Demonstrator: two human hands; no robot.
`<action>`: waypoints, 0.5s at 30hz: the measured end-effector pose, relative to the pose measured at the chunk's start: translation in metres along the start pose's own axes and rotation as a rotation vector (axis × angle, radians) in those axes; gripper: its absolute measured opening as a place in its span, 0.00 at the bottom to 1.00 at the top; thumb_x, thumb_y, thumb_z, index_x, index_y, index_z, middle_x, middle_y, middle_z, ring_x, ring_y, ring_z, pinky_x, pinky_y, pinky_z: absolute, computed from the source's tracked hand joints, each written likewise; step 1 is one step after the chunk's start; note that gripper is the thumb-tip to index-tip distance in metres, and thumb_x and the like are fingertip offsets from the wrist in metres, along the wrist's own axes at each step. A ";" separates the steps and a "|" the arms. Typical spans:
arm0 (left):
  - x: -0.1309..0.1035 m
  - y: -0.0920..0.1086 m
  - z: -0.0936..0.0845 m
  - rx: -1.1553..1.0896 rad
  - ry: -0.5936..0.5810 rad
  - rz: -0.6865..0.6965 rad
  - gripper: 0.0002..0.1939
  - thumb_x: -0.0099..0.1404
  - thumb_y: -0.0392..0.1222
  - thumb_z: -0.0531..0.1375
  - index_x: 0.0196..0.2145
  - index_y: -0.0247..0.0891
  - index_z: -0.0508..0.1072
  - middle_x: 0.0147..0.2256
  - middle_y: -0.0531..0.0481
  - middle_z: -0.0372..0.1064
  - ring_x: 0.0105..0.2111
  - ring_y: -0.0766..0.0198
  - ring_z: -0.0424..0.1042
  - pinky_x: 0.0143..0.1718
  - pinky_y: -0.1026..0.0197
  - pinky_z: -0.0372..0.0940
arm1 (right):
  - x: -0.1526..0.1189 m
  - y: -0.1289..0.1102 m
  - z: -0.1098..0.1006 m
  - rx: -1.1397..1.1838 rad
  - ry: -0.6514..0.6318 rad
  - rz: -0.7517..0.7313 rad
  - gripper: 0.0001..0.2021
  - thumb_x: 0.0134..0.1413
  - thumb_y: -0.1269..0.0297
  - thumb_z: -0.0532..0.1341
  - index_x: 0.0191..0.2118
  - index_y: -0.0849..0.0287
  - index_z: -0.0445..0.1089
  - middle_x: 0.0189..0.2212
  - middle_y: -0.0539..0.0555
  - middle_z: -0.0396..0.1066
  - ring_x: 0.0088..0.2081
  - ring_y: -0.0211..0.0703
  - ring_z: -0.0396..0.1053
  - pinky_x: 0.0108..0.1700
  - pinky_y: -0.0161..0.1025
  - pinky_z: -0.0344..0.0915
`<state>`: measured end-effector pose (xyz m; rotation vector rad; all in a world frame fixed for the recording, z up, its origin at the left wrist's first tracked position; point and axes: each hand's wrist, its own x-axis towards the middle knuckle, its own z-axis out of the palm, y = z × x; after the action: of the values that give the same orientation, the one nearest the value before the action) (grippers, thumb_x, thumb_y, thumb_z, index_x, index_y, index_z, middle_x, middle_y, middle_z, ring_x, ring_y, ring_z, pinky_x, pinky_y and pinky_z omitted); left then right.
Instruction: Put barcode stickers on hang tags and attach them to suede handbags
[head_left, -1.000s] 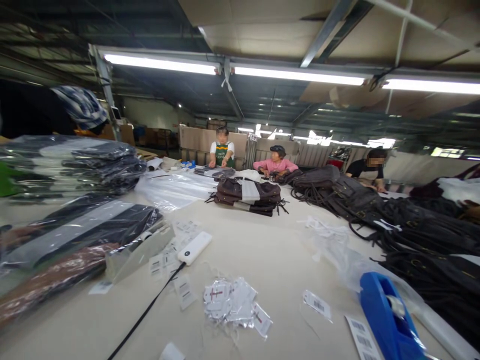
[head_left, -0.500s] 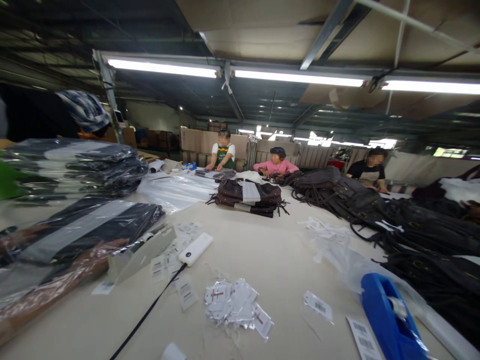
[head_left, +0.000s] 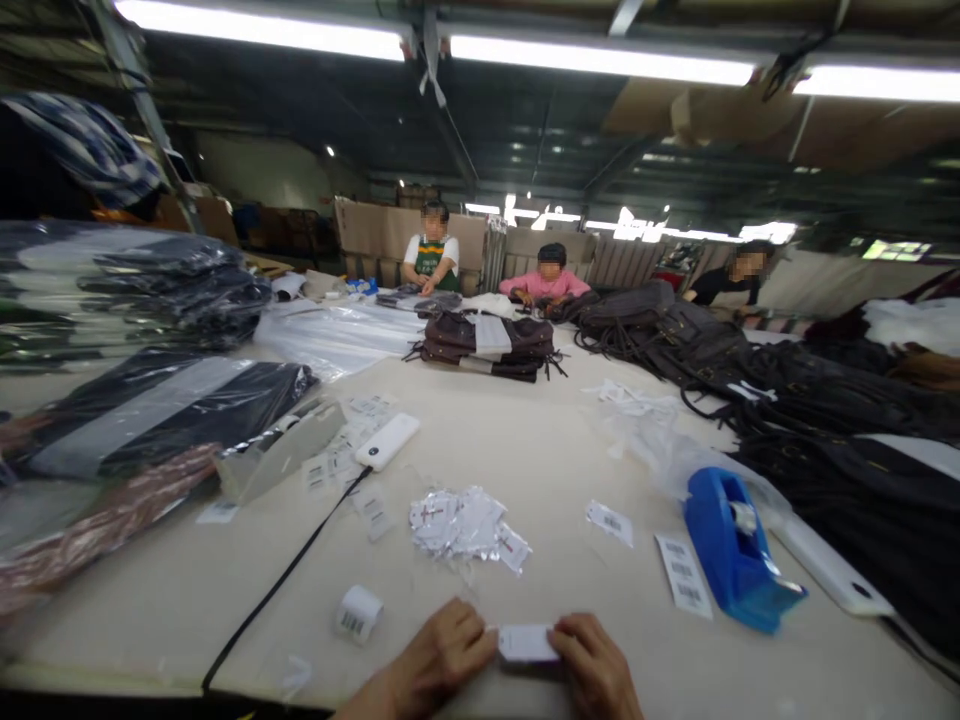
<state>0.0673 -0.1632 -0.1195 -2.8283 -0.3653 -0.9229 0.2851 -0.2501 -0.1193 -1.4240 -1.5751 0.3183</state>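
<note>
Near the front edge of the table, my left hand (head_left: 441, 652) and my right hand (head_left: 596, 668) hold a small white hang tag (head_left: 525, 643) between them. The left fingertips pinch its left end, where a small hole shows. My right fingers are closed on the other end. Beyond my hands lies a loose pile of white tags (head_left: 457, 522) with thin strings. A roll of barcode labels (head_left: 359, 613) stands to the left of my left hand. Further right are a single barcode tag (head_left: 610, 522), a barcode sticker strip (head_left: 683, 573) and a blue tape dispenser (head_left: 727, 545).
Plastic-wrapped dark bags (head_left: 165, 405) lie at left, with arms partly seen through film. A white device (head_left: 388, 442) trails a black cord. Stacked dark bags (head_left: 487, 345) lie mid-table; more dark bags (head_left: 697, 340) fill the right. Several co-workers (head_left: 433, 250) are across the table.
My view has tilted downward. Both my hands have come into view at the bottom, holding a white tag. The arms at left have shifted within the film.
</note>
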 end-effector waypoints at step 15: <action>-0.004 -0.005 -0.004 -0.094 -0.151 0.041 0.13 0.64 0.31 0.50 0.45 0.38 0.66 0.31 0.47 0.65 0.32 0.63 0.64 0.33 0.60 0.60 | -0.011 0.013 -0.010 -0.400 -0.037 -0.301 0.12 0.55 0.76 0.51 0.38 0.56 0.70 0.31 0.55 0.68 0.36 0.40 0.63 0.38 0.37 0.64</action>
<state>0.0609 -0.1603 -0.1182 -2.9889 -0.2873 -0.7399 0.2994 -0.2597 -0.1289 -1.4493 -1.9282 -0.1590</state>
